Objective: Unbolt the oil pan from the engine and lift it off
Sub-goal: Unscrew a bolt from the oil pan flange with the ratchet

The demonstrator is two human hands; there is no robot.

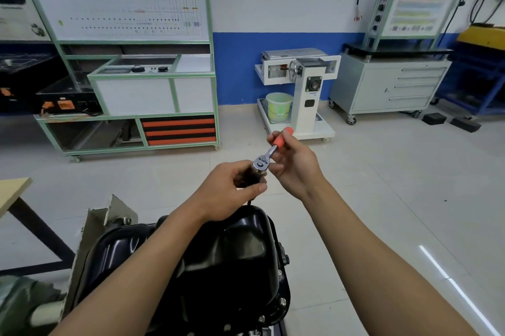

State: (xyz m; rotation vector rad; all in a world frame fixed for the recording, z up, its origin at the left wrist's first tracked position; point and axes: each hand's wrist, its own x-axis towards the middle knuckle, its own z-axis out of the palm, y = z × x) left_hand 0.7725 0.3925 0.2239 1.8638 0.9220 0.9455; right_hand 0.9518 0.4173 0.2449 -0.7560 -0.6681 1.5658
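Oil pan (232,267) low and centre, black and glossy, its bottom side up, so the inside is hidden. Bolt heads (282,301) show along its right flange. Both forearms reach out over it, and the left one covers part of its near-left side.

Above the pan's far end, off its surface, the left grip (229,188) is curled round a dark socket (252,171) that hangs under the head of a ratchet (261,163). The right grip (295,166) pinches the ratchet's orange handle, which slants up and away.

Further back, a pale bucket (278,106) stands on the base of a white stand (308,95); what is in it, I cannot tell. To the right is a grey cabinet (388,87) on casters, drawers closed. On the left is a green-framed bench (136,89) with orange and black drawers low down. A wooden surface (13,191) pokes in at the left edge, over the tiled floor (382,185).
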